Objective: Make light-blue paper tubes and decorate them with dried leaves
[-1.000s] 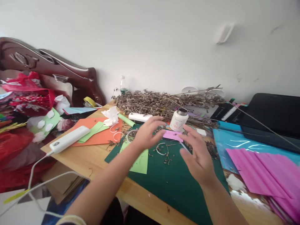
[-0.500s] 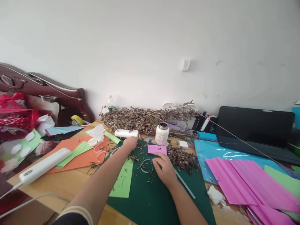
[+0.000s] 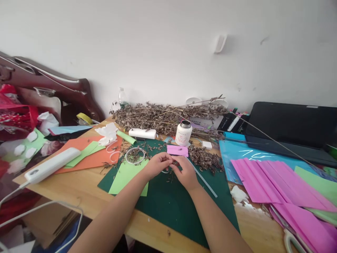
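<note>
Where half a second ago the hands were apart, the left hand [image 3: 158, 166] out by the white roll [image 3: 142, 134] and the right hand [image 3: 185, 173] at the pink paper [image 3: 177, 150], they now meet fingertip to fingertip, nearer the person than the white bottle [image 3: 183, 134]. Likely meaning: the reach is over and this is now close, two-handed finger work. Grip: both hands have fingers bent and tips bunched together; can't tell how tightly they are pinched, nor whether something small or see-through is between them. Pink paper lies flat just in front of the bottle, beyond the fingertips, no clear contact. A clear curl [image 3: 165, 172] shows partly under the hands, mostly covered, in front of the bottle. Bottle stands upright, uncapped. Relative to it: loose dried leaves [image 3: 205, 160] just right and nearer; clear strip [image 3: 206, 182] to the right and well nearer, lying slantwise on the green mat [image 3: 171, 211]; clear ring [image 3: 144, 154] left and nearer, bits of leaf inside; light green sheet [image 3: 123, 179] farther left and nearer; dried stems [image 3: 150, 117] heaped behind and left, all on the wooden surface [image 3: 147, 225].
</note>
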Demonstrator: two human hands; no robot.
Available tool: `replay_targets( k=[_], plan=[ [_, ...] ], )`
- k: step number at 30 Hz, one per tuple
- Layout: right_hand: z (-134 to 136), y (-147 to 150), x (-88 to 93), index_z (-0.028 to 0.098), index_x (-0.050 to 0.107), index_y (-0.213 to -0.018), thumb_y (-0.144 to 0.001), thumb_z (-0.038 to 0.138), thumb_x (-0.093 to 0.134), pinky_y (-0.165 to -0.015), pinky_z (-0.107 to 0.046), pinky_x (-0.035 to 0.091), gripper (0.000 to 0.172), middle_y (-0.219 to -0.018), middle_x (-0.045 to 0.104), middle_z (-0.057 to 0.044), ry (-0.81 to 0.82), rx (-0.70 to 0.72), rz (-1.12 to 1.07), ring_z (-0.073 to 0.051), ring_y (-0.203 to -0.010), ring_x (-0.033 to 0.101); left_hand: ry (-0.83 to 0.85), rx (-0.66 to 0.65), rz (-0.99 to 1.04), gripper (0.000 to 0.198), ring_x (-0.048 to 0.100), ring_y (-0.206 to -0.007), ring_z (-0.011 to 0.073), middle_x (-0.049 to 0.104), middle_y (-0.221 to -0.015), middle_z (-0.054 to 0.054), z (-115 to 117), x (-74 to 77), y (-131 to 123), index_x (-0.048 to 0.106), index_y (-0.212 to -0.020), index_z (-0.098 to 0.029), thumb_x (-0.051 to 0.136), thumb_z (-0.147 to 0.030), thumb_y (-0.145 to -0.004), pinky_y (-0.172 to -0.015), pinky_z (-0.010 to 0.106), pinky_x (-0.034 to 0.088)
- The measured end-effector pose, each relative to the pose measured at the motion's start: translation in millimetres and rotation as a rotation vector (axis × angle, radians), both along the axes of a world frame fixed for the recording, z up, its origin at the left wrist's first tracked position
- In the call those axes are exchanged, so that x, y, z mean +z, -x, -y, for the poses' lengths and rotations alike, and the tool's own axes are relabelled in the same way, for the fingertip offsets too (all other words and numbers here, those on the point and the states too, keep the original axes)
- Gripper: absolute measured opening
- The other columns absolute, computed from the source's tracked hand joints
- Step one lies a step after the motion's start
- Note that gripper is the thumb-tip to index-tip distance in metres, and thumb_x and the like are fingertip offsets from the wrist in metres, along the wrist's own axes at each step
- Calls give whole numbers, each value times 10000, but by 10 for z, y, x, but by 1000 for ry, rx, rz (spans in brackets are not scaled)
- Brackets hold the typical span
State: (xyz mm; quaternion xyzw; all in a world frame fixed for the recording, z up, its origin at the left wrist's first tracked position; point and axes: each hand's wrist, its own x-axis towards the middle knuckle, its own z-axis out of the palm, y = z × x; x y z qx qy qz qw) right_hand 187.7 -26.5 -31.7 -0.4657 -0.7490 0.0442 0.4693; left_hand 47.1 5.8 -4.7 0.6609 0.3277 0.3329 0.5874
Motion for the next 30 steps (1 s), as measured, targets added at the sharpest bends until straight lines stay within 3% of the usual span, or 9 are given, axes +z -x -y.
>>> replay_targets(
  k=[5,10,19,27,30],
  plan=[
    [-48,-23,-4,191,566,-831,-765,271,435,-644,-301,457,167,-790,599,-58,69,-55,-41,-161,-739,548,-29,44,-21,149,444,-455,35,456,-623,-40,-62,-76,28,479,-740,-147,484,-293,-710,-463,168,355],
    [-66,-32,6,189,572,-771,-765,250,431,-608,-282,453,154,-742,602,-45,98,-86,-61,-148,-681,548,-47,119,-37,144,446,-434,32,533,-698,-10,-59,-71,43,457,-751,-153,440,-295,-736,-463,175,366],
    [-67,-68,3,188,595,-853,-771,248,421,-722,-306,436,201,-816,593,-57,138,-93,-58,-162,-783,545,-23,162,1,141,471,-439,35,539,-681,-23,-21,-63,57,426,-751,-165,414,-306,-751,-473,172,372],
    [-82,-39,-16,167,572,-967,-778,210,378,-684,-289,437,274,-805,556,-70,158,-70,39,-158,-759,528,-78,216,-78,112,506,-485,45,523,-718,-18,-14,-83,65,431,-720,-164,423,-273,-741,-493,173,386],
    [-79,-142,11,168,581,-943,-766,197,368,-682,-310,431,279,-786,546,-72,88,-264,-3,-172,-752,516,-120,214,-168,104,514,-521,61,513,-719,-19,-8,-83,74,467,-766,-176,434,-268,-729,-503,181,395]
  ],
)
